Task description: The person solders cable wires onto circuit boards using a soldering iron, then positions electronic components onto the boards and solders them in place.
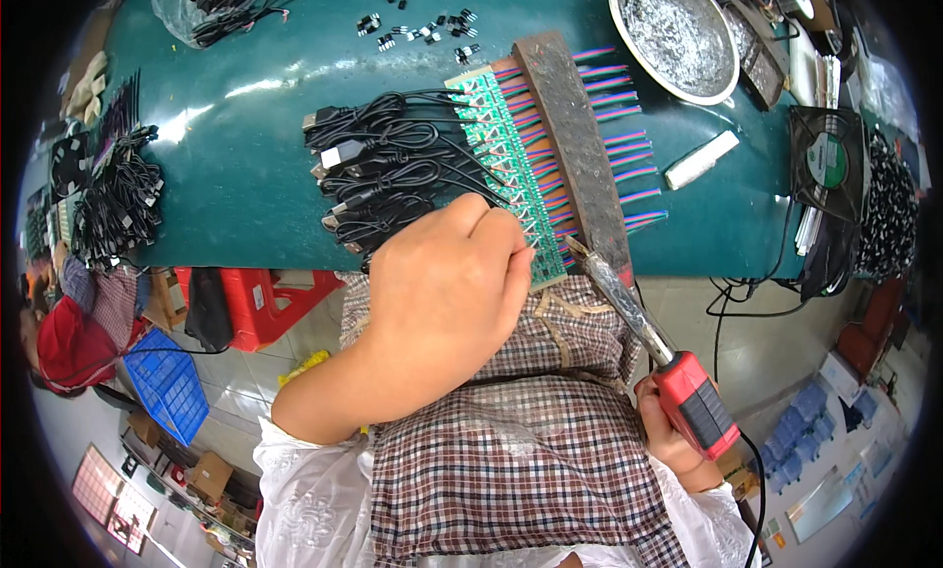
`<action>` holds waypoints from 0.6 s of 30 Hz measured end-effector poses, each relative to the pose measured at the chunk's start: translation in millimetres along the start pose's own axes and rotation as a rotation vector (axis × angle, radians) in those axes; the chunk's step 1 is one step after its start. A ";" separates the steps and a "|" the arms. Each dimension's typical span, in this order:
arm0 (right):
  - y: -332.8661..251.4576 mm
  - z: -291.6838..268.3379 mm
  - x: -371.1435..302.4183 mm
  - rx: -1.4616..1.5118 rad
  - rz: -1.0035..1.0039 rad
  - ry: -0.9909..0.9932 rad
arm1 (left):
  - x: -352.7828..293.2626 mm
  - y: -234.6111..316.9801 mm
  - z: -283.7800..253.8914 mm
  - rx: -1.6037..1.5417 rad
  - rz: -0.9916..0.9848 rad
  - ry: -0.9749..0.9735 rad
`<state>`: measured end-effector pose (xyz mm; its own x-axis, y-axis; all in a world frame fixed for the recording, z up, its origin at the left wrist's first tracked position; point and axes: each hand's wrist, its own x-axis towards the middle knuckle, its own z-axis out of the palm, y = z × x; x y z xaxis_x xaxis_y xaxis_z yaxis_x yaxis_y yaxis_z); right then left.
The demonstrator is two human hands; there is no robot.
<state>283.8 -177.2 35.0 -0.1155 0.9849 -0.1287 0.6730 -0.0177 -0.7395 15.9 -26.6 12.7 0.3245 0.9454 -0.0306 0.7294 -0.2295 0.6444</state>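
Observation:
My left hand [447,273] is closed in a pinch over the near end of a long green circuit board [506,155]. Whatever its fingertips hold is hidden beneath the hand. Bundled black USB cables [383,165] lie left of the board, their wire ends reaching its left edge. My right hand [670,432] grips a soldering iron [693,401] with a red and black handle. The iron's tip points up and left, close to the board's near right side. A dark, heavy bar [580,141] lies across multicoloured wires [624,150] that run out from the board's right side.
Small black components [432,28] lie scattered at the back of the green table [246,165]. A bowl of silvery scraps [678,32] stands at back right, with a white block [701,160] nearer. More black cables [118,199] hang at the left edge. A red stool [260,308] stands below.

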 end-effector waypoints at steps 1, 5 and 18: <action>3.7 1.4 -3.3 -0.009 -0.023 -0.008 | 0.6 1.6 -1.5 -0.015 -0.024 0.002; 14.2 9.3 -22.9 0.164 0.191 0.041 | 4.7 -1.6 -16.1 0.027 0.063 -0.002; 29.0 9.8 -39.8 0.036 0.101 0.058 | 118.0 -188.5 -84.9 0.562 -0.066 0.675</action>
<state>300.7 -218.7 12.1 -0.0051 0.9861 -0.1659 0.6522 -0.1224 -0.7481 -134.4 147.8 -47.5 -0.0244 0.8549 0.5182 0.9801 -0.0816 0.1809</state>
